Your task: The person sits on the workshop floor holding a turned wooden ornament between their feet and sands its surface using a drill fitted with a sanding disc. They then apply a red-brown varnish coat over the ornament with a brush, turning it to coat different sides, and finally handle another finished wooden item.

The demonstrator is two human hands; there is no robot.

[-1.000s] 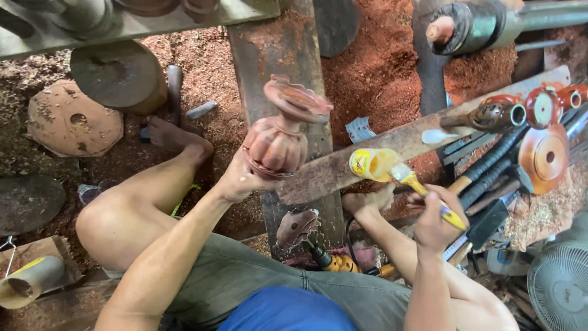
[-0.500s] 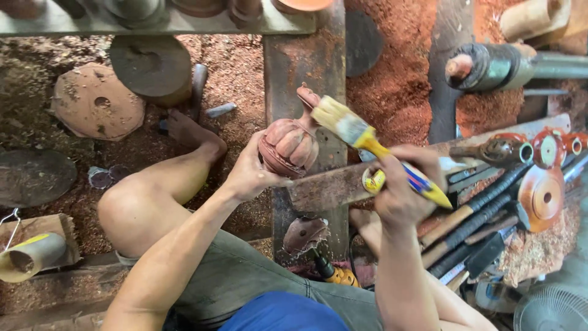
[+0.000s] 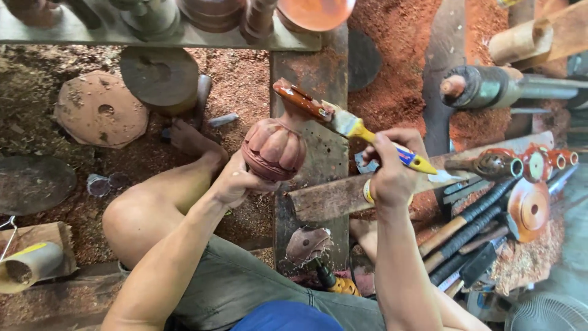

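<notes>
My left hand [image 3: 240, 181] grips the base of a reddish, ribbed, turned wooden vase [image 3: 275, 146], held tilted with its flared rim [image 3: 299, 98] toward the upper right. My right hand [image 3: 392, 168] holds a paintbrush [image 3: 373, 140] with a yellow handle tipped in blue and red. The pale bristles rest on the vase's rim. I sit on the ground with my bare left leg [image 3: 159, 196] bent beneath the vase.
A wooden beam [image 3: 309, 67] runs below the vase. Round wooden discs [image 3: 101, 110] lie on red sawdust at left. Turning tools with dark handles [image 3: 465, 233] and turned pieces [image 3: 527, 205] lie at right. A lathe spindle [image 3: 484, 86] is at upper right, a fan [image 3: 545, 315] at bottom right.
My right hand has lifted the brush from low at the right up to the vase's rim. The view has shifted slightly; the vase stays in my left hand.
</notes>
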